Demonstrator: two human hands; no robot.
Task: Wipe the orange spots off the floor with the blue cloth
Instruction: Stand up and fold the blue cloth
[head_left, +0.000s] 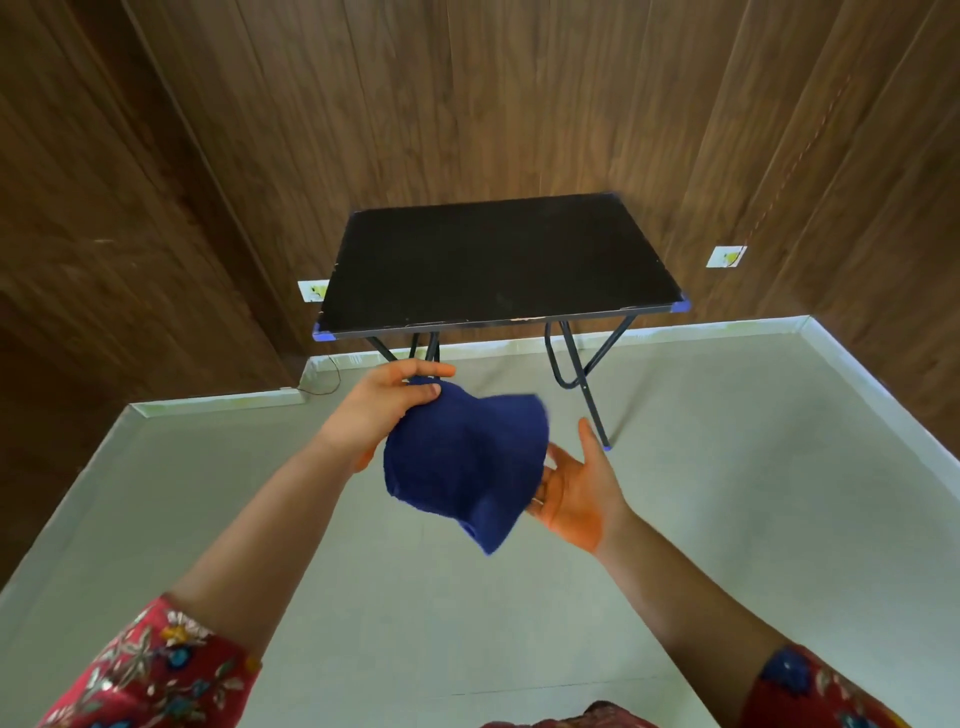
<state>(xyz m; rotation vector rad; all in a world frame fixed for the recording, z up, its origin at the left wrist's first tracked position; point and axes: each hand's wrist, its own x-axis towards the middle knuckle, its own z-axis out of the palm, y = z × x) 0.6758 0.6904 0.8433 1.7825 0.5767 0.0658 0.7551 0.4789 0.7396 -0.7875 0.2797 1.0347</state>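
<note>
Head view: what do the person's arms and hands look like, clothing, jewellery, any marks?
Both forearms are bare. The left sleeve and right sleeve end near the elbows: red fabric with a floral print in blue, white and yellow. The right hand wears a thin ring on one finger and has an orange stain on the heel of its palm. The left hand shows no jewellery or marks.

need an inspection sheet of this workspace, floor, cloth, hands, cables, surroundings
surface: pale floor, no orange spots seen in view
job's things: blue cloth held in the air, hanging loose, not on the floor
clutter: nothing seen
grippers: left hand pinches the cloth's top; right hand open, palm up beside the cloth
cables: thin wire on the floor by the left wall
surroundings: black folding table with a bare top, wood-panelled walls, two wall sockets
</note>
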